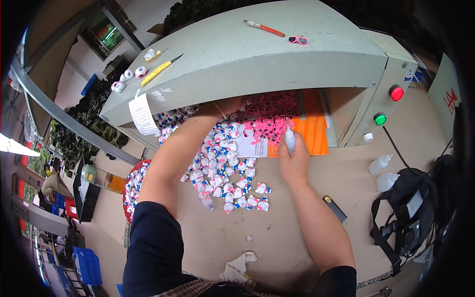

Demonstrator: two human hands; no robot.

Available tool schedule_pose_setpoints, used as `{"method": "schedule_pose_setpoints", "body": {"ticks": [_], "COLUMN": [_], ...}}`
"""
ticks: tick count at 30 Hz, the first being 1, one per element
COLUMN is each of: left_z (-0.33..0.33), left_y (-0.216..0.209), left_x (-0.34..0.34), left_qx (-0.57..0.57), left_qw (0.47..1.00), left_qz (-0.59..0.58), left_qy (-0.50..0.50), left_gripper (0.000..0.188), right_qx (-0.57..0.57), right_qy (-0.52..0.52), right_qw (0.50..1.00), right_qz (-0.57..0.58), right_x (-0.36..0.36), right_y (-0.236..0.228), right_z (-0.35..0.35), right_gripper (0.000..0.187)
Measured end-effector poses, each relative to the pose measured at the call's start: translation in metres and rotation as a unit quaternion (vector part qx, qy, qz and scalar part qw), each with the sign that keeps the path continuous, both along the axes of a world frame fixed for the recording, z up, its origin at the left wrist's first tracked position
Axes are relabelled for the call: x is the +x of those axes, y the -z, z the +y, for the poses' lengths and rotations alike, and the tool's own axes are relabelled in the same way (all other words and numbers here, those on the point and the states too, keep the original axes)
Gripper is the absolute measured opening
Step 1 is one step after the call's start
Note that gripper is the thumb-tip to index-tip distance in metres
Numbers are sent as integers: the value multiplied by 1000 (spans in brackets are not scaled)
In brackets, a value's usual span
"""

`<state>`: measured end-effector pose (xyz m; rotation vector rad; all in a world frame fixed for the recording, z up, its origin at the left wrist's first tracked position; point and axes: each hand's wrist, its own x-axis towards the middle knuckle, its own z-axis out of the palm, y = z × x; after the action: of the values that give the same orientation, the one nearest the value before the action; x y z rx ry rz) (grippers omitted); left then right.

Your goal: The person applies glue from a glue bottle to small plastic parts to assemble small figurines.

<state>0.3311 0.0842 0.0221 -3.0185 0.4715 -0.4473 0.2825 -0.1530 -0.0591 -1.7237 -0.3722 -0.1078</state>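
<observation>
Just right of the frame's centre, the right hand (295, 161) is clenched around a small white squeeze bottle (290, 139), held upright with its nozzle pointing up-frame toward the pink pieces (271, 113). The left hand (231, 105) reaches under the grey machine hood (257, 54); its grip cannot be told. White figurines (222, 168) litter the counter (277, 232).

Even, soft daylight is filling the scene, with the brightest glare burning out at the left edge and the pale machine hood (247, 44) reflecting a mild sheen. Shade is pooling under the hood's opening, and only faint shadows are lying on the tan tabletop (277, 232). The fisheye lens is bending straight edges toward a black rim, and the outer parts are looking slightly soft.
</observation>
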Motion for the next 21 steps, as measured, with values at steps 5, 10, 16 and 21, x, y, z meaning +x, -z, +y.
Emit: {"method": "schedule_pose_setpoints", "body": {"ticks": [5, 10, 16, 21], "left_z": [-24, -25, -2, -10], "left_y": [-11, -16, 3, -4], "left_x": [-4, -10, -11, -27], "left_qx": [-51, -91, -51, -149], "left_qw": [988, 962, 991, 976], "left_qz": [102, 175, 77, 120], "left_qy": [-107, -190, -94, -103], "left_gripper": [15, 16, 19, 19], "right_qx": [18, 20, 13, -3], "right_qy": [-11, 0, 9, 22], "right_qw": [1000, 1000, 998, 998], "right_qz": [10, -10, -58, -63], "right_x": [-2, 1, 1, 3], "right_y": [-3, 7, 5, 14], "right_z": [-1, 0, 6, 4], "right_gripper": [30, 30, 23, 23]}}
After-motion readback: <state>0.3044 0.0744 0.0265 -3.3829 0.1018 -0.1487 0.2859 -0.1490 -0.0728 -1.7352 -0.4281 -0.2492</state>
